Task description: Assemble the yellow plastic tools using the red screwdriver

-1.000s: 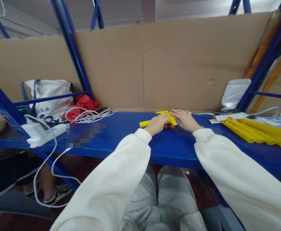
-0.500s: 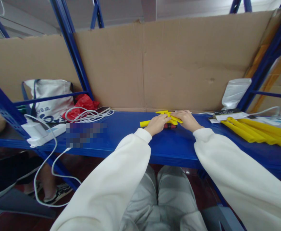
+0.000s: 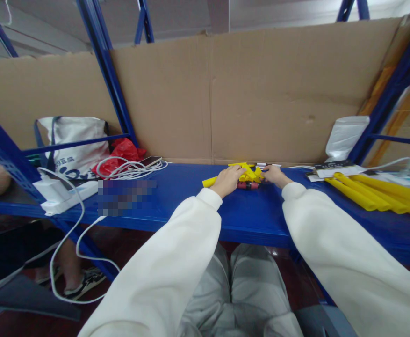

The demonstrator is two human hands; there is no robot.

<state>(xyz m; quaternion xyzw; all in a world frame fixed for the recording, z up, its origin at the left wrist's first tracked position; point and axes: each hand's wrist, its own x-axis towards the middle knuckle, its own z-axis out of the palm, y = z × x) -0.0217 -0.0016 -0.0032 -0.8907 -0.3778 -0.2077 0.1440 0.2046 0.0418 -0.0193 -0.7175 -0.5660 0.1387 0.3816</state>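
1. Nearest: my grey trousers (image 3: 257, 276), lap just under the near edge of the blue tabletop (image 3: 190, 224).
2. Right side, well apart from my hands: yellow rolls (image 3: 369, 199) lying side by side. Not touched.
3. Middle, just on the near side of the yellow piece: a red-and-black thing (image 3: 248, 186) lying crosswise (too small to name). Fingers should stay clear of it, I'd say, so it doesn't roll.
4. Left hand (image 3: 227, 179): palm down, fingers close together, tips over the left part of the yellow piece (image 3: 251, 174). A yellow end (image 3: 209, 181) sticks out on the left; can't tell if it's the same piece. Pressing or gripping, can't tell either. Best as the steady anchor: light, even pressure, flat.
5. Right hand (image 3: 274, 175): fingers bent, tips at the right edge of the yellow piece; can't tell whether they pinch it. Looks creased and thin there, so small, gentle moves would suit, one fold at a time, no yanking.
6. Far side: a slim light-and-dark thing (image 3: 270, 165) just beyond, before the cardboard panel (image 3: 208, 98). Better not knocked.
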